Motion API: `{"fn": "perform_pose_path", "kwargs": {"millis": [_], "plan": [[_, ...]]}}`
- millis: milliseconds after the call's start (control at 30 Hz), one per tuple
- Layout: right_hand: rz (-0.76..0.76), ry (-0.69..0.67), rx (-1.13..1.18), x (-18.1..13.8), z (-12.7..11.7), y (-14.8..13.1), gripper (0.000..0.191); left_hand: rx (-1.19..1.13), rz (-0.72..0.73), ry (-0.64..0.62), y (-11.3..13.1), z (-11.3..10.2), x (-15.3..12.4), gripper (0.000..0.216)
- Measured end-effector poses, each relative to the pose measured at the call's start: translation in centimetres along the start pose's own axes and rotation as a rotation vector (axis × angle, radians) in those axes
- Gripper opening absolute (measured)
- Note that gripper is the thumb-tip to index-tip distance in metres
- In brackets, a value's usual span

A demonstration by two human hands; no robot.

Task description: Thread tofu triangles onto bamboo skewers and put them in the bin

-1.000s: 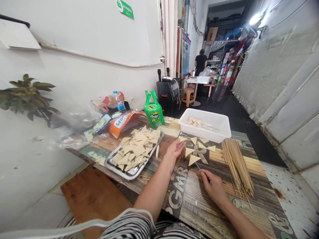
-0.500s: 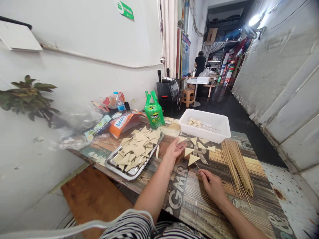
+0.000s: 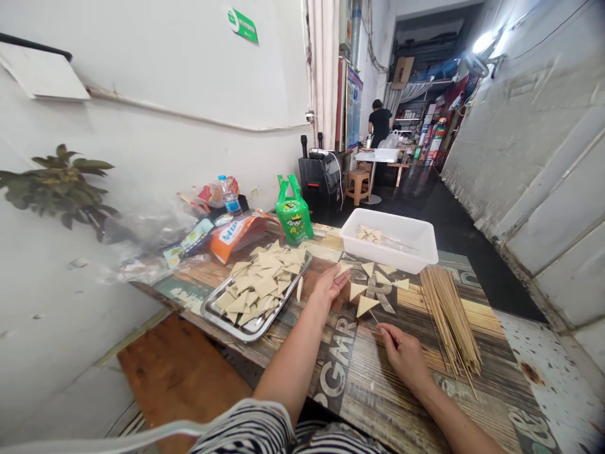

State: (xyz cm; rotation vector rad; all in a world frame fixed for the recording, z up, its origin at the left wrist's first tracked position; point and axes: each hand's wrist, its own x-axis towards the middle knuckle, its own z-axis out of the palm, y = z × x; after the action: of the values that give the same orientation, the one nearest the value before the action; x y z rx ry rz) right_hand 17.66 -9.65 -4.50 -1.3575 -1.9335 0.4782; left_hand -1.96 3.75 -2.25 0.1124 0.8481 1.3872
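Note:
My right hand pinches a thin bamboo skewer near its end. At the skewer's far tip is a pale, flat tofu triangle, low over the table. My left hand, fingers slightly curled, has another tofu triangle between thumb and fingers; part of it is hidden by the hand. Several loose triangles lie just to the right of that hand. On its left stands a metal tray heaped with tofu triangles.
A white plastic bin at the back holds skewered triangles. A bundle of bamboo skewers lies at the right. Behind the tray are a green bag, an orange packet and a water bottle. A person stands far back.
My left hand has shifted slightly left and toward me with its triangle. The right hand and skewer are almost still. The view has moved a little.

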Motion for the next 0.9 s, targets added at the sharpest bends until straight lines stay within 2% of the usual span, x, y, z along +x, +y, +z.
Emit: {"fn": "perform_pose_path", "kwargs": {"millis": [367, 900], "plan": [[-0.004, -0.001, -0.003, -0.11, -0.21, -0.15, 0.034, -0.02, 0.047, 0.044, 0.48, -0.16, 0.13, 0.012], [0.0, 0.002, 0.014, -0.15, -0.26, -0.19, 0.034, -0.036, 0.024, 0.064, 0.43, -0.41, 0.65, 0.01]]}}
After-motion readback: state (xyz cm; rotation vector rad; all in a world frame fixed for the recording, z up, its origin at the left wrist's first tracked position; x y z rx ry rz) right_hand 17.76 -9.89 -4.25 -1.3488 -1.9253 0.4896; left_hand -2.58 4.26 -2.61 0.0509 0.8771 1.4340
